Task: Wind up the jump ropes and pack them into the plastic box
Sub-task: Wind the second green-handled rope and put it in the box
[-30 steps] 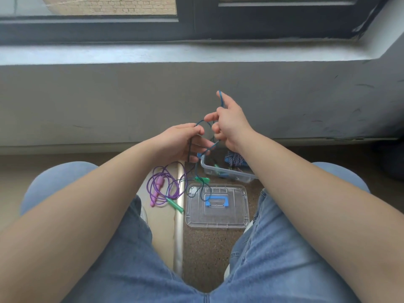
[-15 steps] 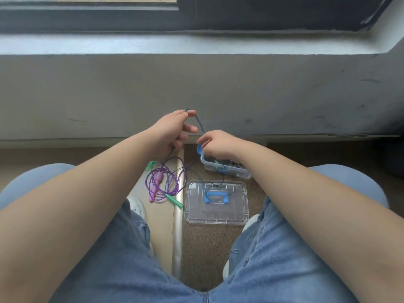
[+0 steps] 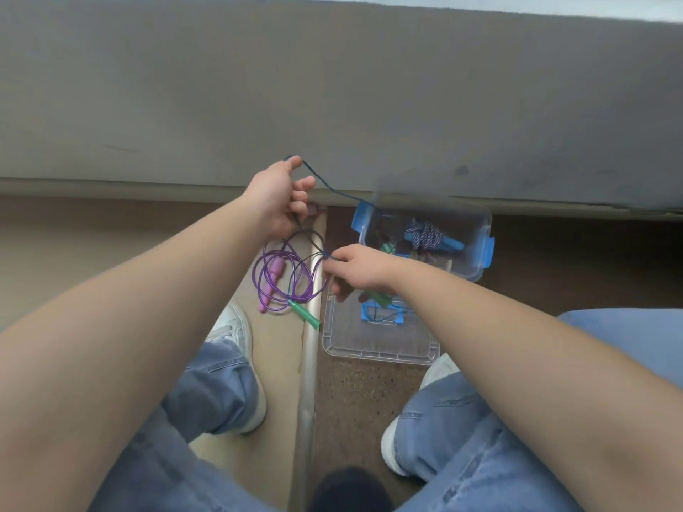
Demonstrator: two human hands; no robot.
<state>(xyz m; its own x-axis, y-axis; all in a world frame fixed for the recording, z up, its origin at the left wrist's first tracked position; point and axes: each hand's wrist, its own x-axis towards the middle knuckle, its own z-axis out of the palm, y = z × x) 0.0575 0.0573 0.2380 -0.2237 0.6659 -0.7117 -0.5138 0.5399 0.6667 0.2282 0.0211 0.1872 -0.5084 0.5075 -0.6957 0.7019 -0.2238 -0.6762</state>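
One big gray wall (image 3: pixel 332 86) stands right behind the plastic box (image 3: pixel 476 223). Two legs in blue jeans (image 3: pixel 207 386) and white shoes (image 3: pixel 236 327) are well in front of the box. The box sits open on the floor (image 3: pixel 554 260). It is clear with blue clips, and its long side runs left to right along the wall. A wound striped rope (image 3: pixel 425 232) lies inside the box. The flat clear lid (image 3: pixel 369 345) with a blue grip lies just in front of the box.

Left of the box, a purple jump rope (image 3: pixel 266 290) lies on the floor in round loops. Its pink handle (image 3: pixel 275 277) lies inside the loops, and its long way points toward the wall. A green handle (image 3: pixel 305 315) lies to the front and left of the box, slanting.

The left hand (image 3: pixel 275 201) is up and to the left of the box, with its fingers curled round a thin blue jump rope (image 3: pixel 332 186). One strand runs from the top of that hand down to the box's left clip. The right hand (image 3: pixel 360 267), just beside the box's front left corner, pinches the same blue rope.
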